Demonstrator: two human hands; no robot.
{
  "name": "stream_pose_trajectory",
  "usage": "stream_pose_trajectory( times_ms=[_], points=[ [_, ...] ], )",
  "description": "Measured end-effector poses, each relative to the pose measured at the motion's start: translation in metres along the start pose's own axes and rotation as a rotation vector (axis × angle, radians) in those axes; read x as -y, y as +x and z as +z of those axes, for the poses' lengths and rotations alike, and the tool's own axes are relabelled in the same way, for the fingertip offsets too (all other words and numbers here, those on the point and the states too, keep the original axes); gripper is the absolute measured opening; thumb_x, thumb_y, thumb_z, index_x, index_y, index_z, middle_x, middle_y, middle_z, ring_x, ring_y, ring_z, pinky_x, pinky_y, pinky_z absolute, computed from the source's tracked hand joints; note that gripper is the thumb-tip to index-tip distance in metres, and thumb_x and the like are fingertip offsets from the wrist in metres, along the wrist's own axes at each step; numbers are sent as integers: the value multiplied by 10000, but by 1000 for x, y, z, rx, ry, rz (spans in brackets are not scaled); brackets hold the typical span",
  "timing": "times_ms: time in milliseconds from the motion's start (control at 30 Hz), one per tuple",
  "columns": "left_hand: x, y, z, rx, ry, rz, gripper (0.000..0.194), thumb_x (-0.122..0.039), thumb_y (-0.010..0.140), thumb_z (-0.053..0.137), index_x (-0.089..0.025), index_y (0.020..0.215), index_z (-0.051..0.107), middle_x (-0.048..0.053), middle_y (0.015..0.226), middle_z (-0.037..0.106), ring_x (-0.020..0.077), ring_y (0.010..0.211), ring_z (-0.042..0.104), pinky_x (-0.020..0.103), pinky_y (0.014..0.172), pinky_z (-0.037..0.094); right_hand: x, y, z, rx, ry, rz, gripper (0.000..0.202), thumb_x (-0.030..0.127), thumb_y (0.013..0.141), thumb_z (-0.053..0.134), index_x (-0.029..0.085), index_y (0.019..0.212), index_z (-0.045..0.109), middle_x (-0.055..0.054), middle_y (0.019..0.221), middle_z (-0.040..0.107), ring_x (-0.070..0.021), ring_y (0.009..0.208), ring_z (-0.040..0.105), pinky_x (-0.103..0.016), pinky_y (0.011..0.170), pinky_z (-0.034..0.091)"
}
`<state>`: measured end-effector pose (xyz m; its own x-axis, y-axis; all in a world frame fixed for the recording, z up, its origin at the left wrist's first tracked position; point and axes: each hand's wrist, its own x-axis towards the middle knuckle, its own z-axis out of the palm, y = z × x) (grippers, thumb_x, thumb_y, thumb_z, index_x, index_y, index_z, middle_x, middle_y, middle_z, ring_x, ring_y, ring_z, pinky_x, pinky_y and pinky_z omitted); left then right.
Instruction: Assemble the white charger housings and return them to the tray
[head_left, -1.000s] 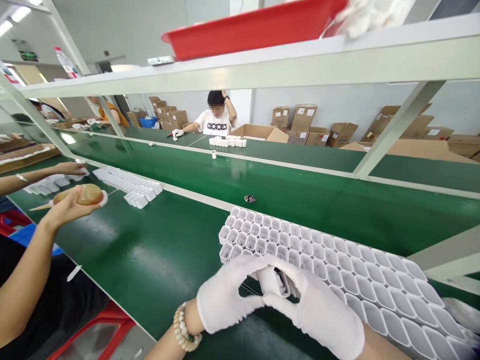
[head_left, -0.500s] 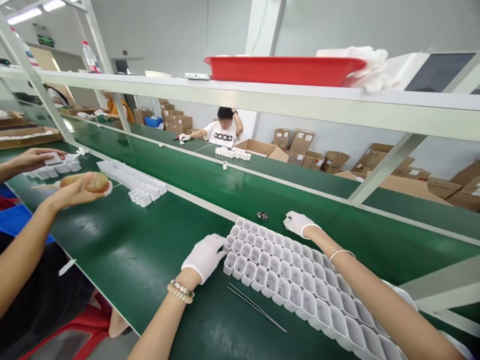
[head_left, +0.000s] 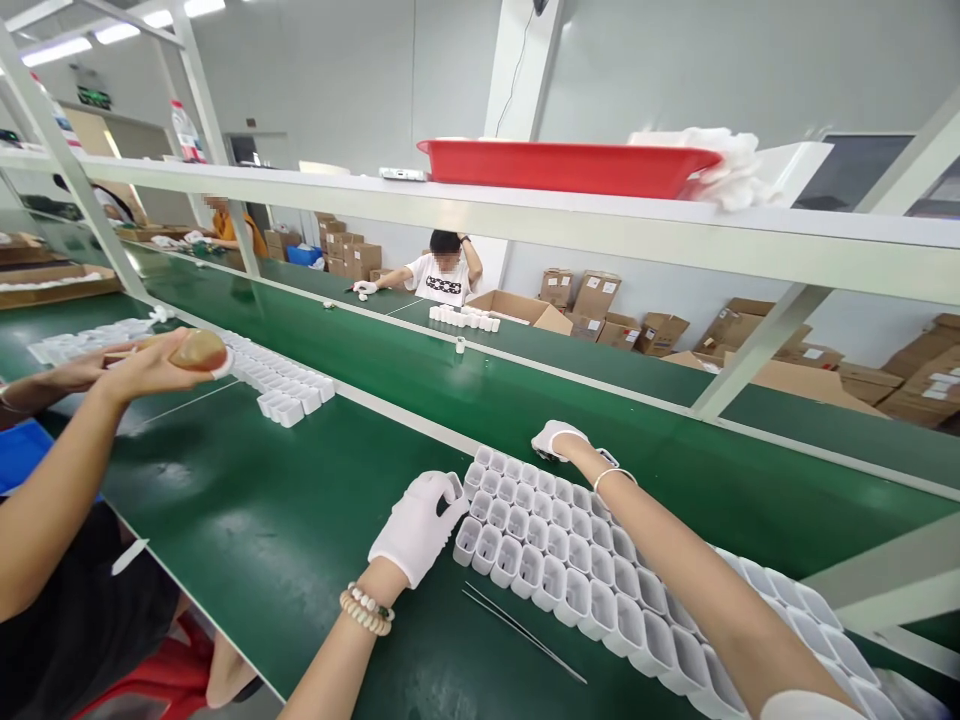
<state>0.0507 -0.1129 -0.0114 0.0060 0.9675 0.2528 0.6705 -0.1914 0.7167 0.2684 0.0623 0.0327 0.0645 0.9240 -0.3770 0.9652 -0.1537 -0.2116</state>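
Observation:
My left hand (head_left: 418,525), in a white glove, is at the near-left corner of a block of white cups (head_left: 577,590). Its thumb and forefinger curve together in a pinch beside the end cup; anything between the tips is hidden. My right hand (head_left: 559,440), also gloved, is beyond the block's far edge. Its fingers curl down over a cluster of small black and silvery parts (head_left: 550,456), which shows partly beneath them. Small dark pieces lie inside several cups. A pair of tweezers (head_left: 525,632) rests on the green table, this side of the block.
At left, a co-worker's bare hand (head_left: 165,362) holds a rounded tan object (head_left: 199,350) near more white cups (head_left: 289,400). A white shelf (head_left: 525,205) crosses above, bearing a red tray (head_left: 562,168). Another person (head_left: 444,272) sits across the table, beside an open carton (head_left: 521,308).
My right hand has moved left onto the dark cluster, which lay uncovered before. My left thumb and forefinger have drawn together at the block's corner. The co-worker's hands have shifted slightly.

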Motion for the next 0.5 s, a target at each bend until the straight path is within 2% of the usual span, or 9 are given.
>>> stream_pose_trajectory(
  times_ms=[100,233,333,400,500],
  points=[
    [-5,-3,2,-113,-197,108,54,-242,856,615,-216,874,571,18,992,656,188,953,653,373,898,543,-13,-16,-9,-8,150,-114,251,346,953,618,155,1116,639,-71,1101,665,-188,898,665,-358,773,570],
    [-16,-12,5,-78,-374,265,228,-134,792,652,-208,994,578,25,1009,634,181,951,655,380,923,549,-40,-56,-12,-24,381,-364,263,326,956,606,150,1152,603,-49,1005,679,-178,852,677,-369,760,581],
    [-24,-19,5,-32,-482,319,326,-89,769,653,-206,1063,575,55,1060,615,192,973,652,363,896,560,-59,-100,0,-11,506,-547,380,284,854,703,171,1190,567,-37,953,690,-196,897,683,-412,862,569],
    [-27,-23,4,11,-493,329,348,-86,762,664,-209,1076,577,68,1083,621,205,995,644,365,897,556,-67,-131,15,-15,556,-650,442,267,788,743,219,1192,569,-45,1043,690,-220,996,669,-438,947,537],
    [-28,-27,2,92,-447,345,375,-116,768,698,-224,1108,581,63,1082,641,214,997,636,357,873,554,-71,-168,38,-143,585,-808,425,232,814,701,310,1211,571,-42,1205,658,-246,1121,637,-457,981,525]
  ],
)
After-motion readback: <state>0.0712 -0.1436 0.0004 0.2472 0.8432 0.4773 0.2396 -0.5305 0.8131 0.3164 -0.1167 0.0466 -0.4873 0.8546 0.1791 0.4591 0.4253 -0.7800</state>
